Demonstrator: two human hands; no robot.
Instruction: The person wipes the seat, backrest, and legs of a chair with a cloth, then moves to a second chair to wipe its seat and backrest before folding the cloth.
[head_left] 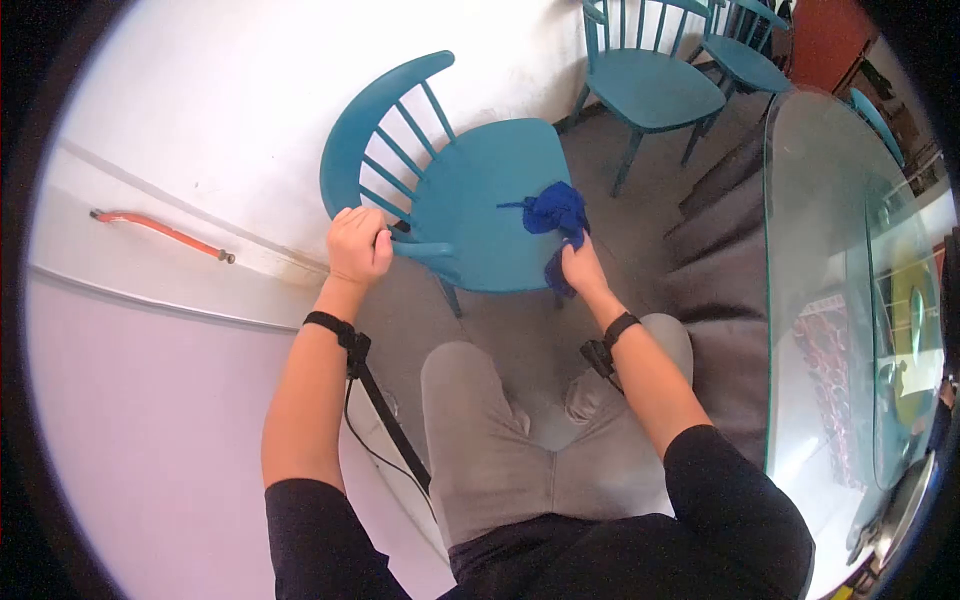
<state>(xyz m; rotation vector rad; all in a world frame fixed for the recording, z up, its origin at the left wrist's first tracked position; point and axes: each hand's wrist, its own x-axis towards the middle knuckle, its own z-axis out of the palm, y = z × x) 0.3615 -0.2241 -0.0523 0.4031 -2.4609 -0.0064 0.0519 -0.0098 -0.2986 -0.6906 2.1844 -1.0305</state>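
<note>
A teal wooden chair [480, 220] with a spindle back stands in front of me, its seat facing up. My left hand [358, 245] is wrapped round the end of its curved armrest, at the near left. Over the right edge of the seat, my right hand [582, 268] grips a dark blue cloth [556, 208]. The cloth is bunched up, partly lying on the seat, and a part of it hangs below my fingers. A thin strip of it points left across the seat.
More teal chairs [655, 90] stand along the white wall at the back. To the right is a glass-topped table [815, 250] with dark draped cloth [720, 270] at its side. An orange-red bar [165, 232] is on the ledge at left. Black straps circle both wrists.
</note>
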